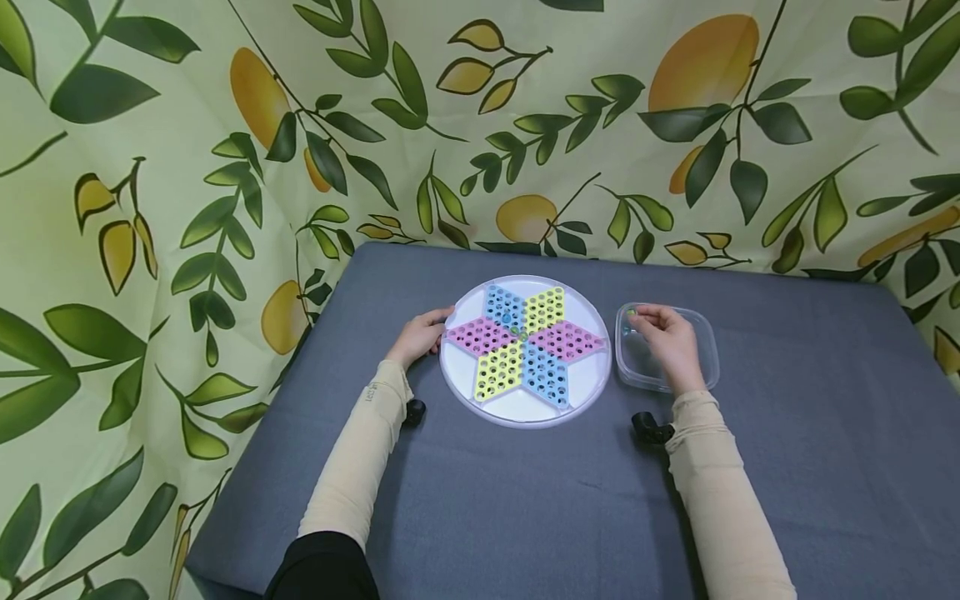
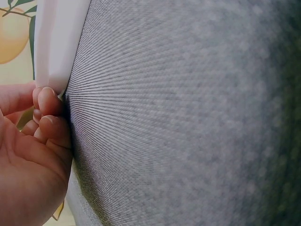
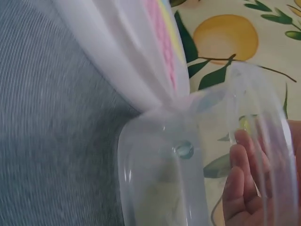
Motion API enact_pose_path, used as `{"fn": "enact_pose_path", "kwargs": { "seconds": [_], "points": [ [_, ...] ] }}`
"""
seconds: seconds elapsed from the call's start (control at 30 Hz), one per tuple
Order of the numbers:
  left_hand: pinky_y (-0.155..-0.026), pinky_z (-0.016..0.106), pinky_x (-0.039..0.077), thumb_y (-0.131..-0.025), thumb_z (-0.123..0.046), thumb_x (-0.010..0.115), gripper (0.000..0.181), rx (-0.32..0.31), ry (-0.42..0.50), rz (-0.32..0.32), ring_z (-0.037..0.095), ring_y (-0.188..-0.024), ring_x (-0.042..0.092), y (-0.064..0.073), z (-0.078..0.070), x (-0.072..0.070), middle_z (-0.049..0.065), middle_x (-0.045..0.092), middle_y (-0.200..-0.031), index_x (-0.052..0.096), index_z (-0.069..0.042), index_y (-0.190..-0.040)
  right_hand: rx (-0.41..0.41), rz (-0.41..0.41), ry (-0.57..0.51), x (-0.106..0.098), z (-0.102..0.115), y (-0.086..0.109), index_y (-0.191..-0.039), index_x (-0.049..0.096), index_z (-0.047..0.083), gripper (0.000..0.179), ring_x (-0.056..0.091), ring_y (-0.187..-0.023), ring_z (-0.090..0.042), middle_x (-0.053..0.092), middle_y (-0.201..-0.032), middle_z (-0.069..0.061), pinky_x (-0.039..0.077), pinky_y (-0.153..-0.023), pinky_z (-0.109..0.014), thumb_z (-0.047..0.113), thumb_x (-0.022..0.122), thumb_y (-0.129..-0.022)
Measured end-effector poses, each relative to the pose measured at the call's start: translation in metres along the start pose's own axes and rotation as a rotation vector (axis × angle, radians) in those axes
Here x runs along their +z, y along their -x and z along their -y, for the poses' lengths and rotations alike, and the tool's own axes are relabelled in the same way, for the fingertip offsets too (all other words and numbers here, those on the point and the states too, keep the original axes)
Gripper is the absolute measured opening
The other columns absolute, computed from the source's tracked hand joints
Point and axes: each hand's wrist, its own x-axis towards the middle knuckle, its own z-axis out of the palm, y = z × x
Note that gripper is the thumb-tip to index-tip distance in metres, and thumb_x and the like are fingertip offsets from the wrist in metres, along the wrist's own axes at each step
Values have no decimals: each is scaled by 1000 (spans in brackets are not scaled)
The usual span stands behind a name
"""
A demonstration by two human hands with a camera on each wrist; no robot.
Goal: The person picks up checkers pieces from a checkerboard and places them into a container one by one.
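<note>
A round white Chinese checkers board (image 1: 459, 385) with a blue, yellow and pink star lies on the table. Several marbles (image 1: 507, 318) sit in its holes near the centre. My left hand (image 1: 417, 337) grips the board's left rim, its fingertips pinching the edge (image 2: 59, 61) in the left wrist view. My right hand (image 1: 670, 343) is over a clear plastic container (image 1: 708, 354) right of the board. Its fingertips pinch a yellow-green marble (image 1: 631, 312), seen through the container's wall in the right wrist view. A bluish clear marble (image 3: 184, 149) rests inside the container.
A grey-blue cloth covers the table (image 1: 517, 508). Behind it and to the left hangs a curtain (image 1: 420, 142) printed with leaves and fruit. The container stands close beside the board's right rim. A black wrist mount (image 1: 651, 428) juts from the right wrist.
</note>
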Motion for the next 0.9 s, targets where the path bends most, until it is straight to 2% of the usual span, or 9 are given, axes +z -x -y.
{"fn": "enact_pose_path", "kwargs": {
  "seconds": [0.17,0.3,0.57,0.9],
  "points": [
    [-59,26,40,-95,-21,43,44,-11,1,2,13,-57,47,0,0,0,0,51,-66,46,-30,-138,-47,-11,151,-1,-5,-5,-115,62,2,34,47,-73,2,60,-94,-3,39,-63,-16,27,57,-92],
    [-59,26,40,-95,-21,43,43,-7,1,0,13,-58,47,0,0,0,0,51,-66,46,-30,-138,-69,8,197,-2,-5,-5,-114,62,1,33,48,-73,1,62,-101,-14,39,-63,-16,25,56,-92],
    [-59,25,40,-95,-22,43,43,-14,-2,-9,13,-58,47,0,0,0,0,51,-66,47,-31,-137,-81,75,213,-3,-3,-5,-114,62,3,32,54,-73,-8,63,-97,-16,41,-62,-18,26,54,-93],
    [-56,25,39,-94,-22,44,44,-18,3,-6,12,-56,46,-1,-1,1,0,52,-65,48,-30,-137,-71,80,203,-4,-4,-5,-113,62,3,34,51,-72,-3,64,-100,-17,41,-62,-18,30,52,-94]
  ]
}}
